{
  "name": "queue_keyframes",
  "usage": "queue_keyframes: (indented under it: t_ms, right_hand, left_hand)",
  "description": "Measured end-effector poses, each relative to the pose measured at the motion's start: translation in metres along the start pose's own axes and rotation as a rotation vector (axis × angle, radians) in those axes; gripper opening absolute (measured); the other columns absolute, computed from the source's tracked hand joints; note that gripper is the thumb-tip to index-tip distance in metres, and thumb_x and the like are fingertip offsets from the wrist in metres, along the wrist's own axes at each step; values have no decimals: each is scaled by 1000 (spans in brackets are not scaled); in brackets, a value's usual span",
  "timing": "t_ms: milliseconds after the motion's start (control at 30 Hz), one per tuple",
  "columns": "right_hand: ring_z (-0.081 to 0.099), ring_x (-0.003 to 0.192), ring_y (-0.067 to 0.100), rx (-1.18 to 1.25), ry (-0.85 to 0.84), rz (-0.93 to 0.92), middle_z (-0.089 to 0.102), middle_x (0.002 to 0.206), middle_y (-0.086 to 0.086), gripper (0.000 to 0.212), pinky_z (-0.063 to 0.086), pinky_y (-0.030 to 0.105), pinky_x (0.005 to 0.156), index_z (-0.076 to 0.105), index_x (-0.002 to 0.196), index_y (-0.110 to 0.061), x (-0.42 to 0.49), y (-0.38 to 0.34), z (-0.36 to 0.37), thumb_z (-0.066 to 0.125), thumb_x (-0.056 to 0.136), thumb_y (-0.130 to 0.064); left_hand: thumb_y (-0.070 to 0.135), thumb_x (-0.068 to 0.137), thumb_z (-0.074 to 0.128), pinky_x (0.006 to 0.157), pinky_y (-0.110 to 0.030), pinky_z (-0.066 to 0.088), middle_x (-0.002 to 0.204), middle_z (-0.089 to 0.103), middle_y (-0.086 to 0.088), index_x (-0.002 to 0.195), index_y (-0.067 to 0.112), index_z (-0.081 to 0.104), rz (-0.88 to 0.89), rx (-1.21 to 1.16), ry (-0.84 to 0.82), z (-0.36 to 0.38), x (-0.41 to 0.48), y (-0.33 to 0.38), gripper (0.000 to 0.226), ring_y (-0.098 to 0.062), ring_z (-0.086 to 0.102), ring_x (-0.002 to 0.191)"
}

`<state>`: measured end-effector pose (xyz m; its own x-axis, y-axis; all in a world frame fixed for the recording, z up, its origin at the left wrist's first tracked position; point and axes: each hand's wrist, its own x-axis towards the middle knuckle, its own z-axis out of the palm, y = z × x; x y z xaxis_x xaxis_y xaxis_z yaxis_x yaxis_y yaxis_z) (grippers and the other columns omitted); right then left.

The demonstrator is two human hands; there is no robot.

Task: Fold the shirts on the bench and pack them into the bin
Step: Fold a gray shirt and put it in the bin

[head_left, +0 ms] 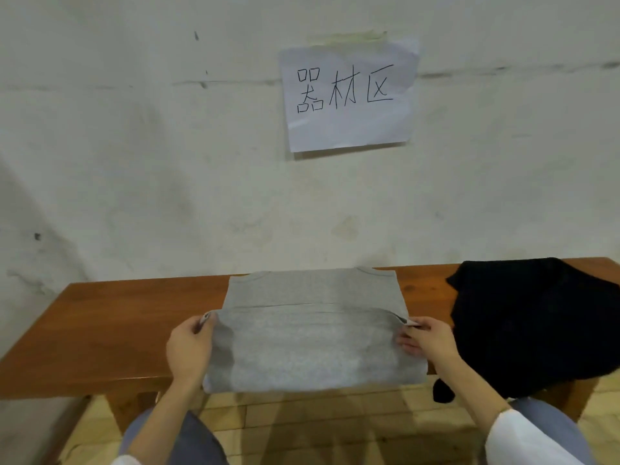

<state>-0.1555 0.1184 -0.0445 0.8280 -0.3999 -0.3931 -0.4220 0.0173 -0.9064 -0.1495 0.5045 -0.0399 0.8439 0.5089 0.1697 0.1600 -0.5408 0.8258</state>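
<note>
A white sheet of paper (349, 95) hangs on the wall (134, 146), fixed along its upper edge with a strip of yellowish tape (349, 37). Three Chinese characters are written on it by hand in black. The wall is pale and stained, with a few dark marks and a long thin crack line across it. Below, the floor (302, 427) is made of light wooden boards.

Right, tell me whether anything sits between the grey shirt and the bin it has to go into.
That cannot be judged: no bin shows in this view. The grey shirt lies on the bench, its fold pinched at each end by the left hand and right hand. The black shirt lies heaped to its right.
</note>
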Motion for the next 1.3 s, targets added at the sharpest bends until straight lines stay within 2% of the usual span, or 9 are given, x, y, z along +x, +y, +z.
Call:
queue_keyframes:
  t_ms: [100, 233, 567, 667, 800, 900, 1000, 1167, 1300]
  right_hand:
    - [61, 56, 19, -385, 211, -356, 65, 65, 4, 23, 54, 39, 54, 66, 80, -7, 1, 7, 3, 60, 92, -25]
    - [50, 67, 7, -426, 390, -605, 49, 85, -7, 12, 37, 21, 55, 59, 83, -25, -4, -4, 13, 57, 93, -32]
    - [52, 66, 19, -463, 422, -633, 53, 72, -5, 19, 30, 22, 52, 55, 76, -21, 71, -36, 31, 54, 95, -25]
    - [55, 100, 29, -665, 321, -447, 60, 110, 7, 22, 46, 37, 79, 59, 114, -15, 93, -26, 39, 55, 94, -23]
    - [33, 137, 28, -852, 193, -619, 38, 147, 11, 45, 25, 36, 113, 43, 139, -6, 72, -6, 55, 48, 97, -21]
    - [1, 147, 19, -1092, -95, -648, 5, 157, -2, 82, -3, 33, 118, 12, 152, -14, 48, 10, 66, 2, 89, -66]
    - [-14, 144, 12, -1225, -112, -638, -8, 159, -2, 102, -11, 34, 117, -1, 152, -20, 51, 23, 64, -26, 70, -76]
    - [-19, 142, 8, -1259, -192, -642, -12, 159, -4, 103, -14, 33, 116, -6, 151, -25, 64, 13, 49, -26, 65, -79]
    - [-16, 144, 12, -1334, -198, -616, -11, 159, 0, 111, -10, 36, 117, -5, 152, -20, 60, 5, 41, -30, 61, -79]
  left_hand:
    - [28, 97, 52, 44, -29, 26, 49, 48, -13, 60, 0, 52, 97, 74, 4, 4, 9, 4, 46, -23, 42, 45]
    - [31, 96, 51, 37, -26, 31, 46, 50, 1, 61, 18, 54, 259, 319, -44, 3, 18, 20, 37, -16, 47, 41]
    - [33, 97, 49, 50, -34, 40, 63, 58, -10, 71, 11, 57, 165, 347, 65, 41, 102, 34, 35, -35, 60, 66]
    - [35, 97, 47, 74, -42, 49, 100, 67, -19, 119, 10, 56, 52, 449, -102, 62, 105, 21, 35, -39, 63, 93]
    - [39, 92, 39, 87, -47, 43, 122, 56, -18, 130, 9, 51, 308, 534, -230, 80, 73, 14, 50, -39, 54, 109]
    - [54, 98, 22, 115, -46, 11, 157, 18, -7, 149, 22, 26, 442, 679, -563, 98, 55, 5, 60, -27, 13, 145]
    - [54, 98, 21, 115, -43, -12, 159, -12, 0, 152, 29, 2, 373, 671, -680, 105, 54, -5, 63, -21, -15, 146]
    - [32, 94, 44, 105, -41, 32, 139, 47, -10, 131, 12, 55, 294, 369, -443, 74, 52, -5, 43, -30, 43, 127]
    - [11, 91, 53, 83, -42, 48, 105, 58, -6, 102, 16, 62, 106, 438, -295, 32, 32, -15, 15, -24, 55, 93]
